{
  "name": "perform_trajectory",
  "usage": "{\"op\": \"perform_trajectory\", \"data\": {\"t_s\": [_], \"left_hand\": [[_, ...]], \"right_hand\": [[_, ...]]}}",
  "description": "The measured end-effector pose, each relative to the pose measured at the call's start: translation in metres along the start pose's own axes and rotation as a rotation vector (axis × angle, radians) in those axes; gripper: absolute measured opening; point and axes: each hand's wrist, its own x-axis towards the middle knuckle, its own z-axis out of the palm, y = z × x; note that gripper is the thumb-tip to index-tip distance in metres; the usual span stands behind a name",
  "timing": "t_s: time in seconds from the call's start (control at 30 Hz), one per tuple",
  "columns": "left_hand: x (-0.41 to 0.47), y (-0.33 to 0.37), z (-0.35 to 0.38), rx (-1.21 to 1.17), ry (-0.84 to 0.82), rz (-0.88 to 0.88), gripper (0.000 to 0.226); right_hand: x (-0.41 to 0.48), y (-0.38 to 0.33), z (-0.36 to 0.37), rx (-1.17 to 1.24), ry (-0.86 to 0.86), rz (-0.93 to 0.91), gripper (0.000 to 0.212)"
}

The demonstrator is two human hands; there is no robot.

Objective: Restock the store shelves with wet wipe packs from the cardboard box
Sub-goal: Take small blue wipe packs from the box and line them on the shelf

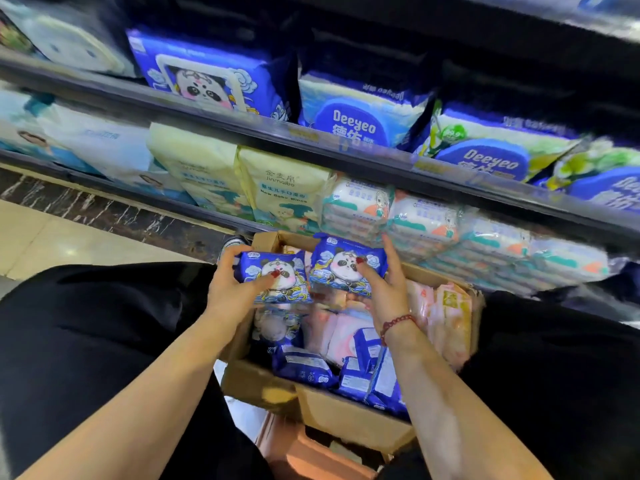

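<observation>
Left hand [230, 289] grips panda pack [277, 271]; right hand [386, 292] grips second pack [341, 259]; cardboard box [346, 415] partly covered; shelves [381, 155] blurred.

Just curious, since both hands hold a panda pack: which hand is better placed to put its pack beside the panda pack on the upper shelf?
Probably the left hand: the left pack sits almost straight below the shelf's panda pack. The right hand and right pack are further off sideways.

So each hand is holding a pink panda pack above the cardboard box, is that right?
Not quite: the packs are blue, not pink. The head view shows the left hand holding one blue panda pack and the right hand holding a second blue pack, above the cardboard box.
</observation>
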Motion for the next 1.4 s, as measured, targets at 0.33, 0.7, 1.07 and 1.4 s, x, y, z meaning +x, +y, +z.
{"op": "perform_trajectory", "data": {"t_s": [0.33, 0.7, 1.07, 1.4], "left_hand": [[-0.043, 0.12, -0.02, -0.193, -0.114, 0.303, 0.052], [-0.097, 0.281, -0.027, -0.286, -0.247, 0.749, 0.068], [-0.131, 0.401, -0.018, -0.316, -0.297, 1.033, 0.052], [-0.111, 0.47, 0.004, -0.302, -0.194, 1.181, 0.047]], "right_hand": [[-0.062, -0.14, -0.003, -0.121, -0.116, -0.484, 0.039], [-0.145, -0.307, -0.005, -0.092, -0.239, -0.803, 0.07], [-0.196, -0.437, -0.002, -0.179, -0.175, -1.046, 0.067], [-0.183, -0.541, -0.015, -0.154, 0.068, -1.055, 0.064]]}}
